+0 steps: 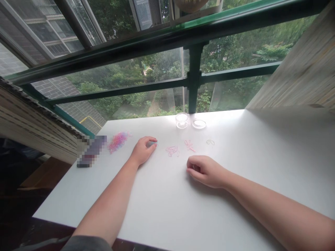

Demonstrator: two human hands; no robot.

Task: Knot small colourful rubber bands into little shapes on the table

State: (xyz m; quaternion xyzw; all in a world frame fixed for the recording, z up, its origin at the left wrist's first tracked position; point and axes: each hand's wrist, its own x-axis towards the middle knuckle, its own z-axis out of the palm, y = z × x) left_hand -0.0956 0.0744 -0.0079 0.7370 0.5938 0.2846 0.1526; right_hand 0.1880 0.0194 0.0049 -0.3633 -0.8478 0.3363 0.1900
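My left hand [143,150] rests on the white table, its thumb and fingers curved around something small and blue-grey [151,143], mostly hidden. Left of it lies a heap of tiny pink, purple and blue loops [119,141] that look like elastic bands. My right hand [204,170] is curled on the table; whatever its fingers may hold is hidden. Between and beyond the hands are two loose groups of pink loops, one nearer the left hand [171,151] and another farther right [189,145]. A few pale, clear-looking loops [210,142] lie beyond the right hand.
A clear round container [182,120] stands at the table's [162,205] far edge, with a clear round lid-like disc [199,124] beside it. A blurred-out object [92,151] lies at the left edge. Green window railings [194,76] rise behind the table.
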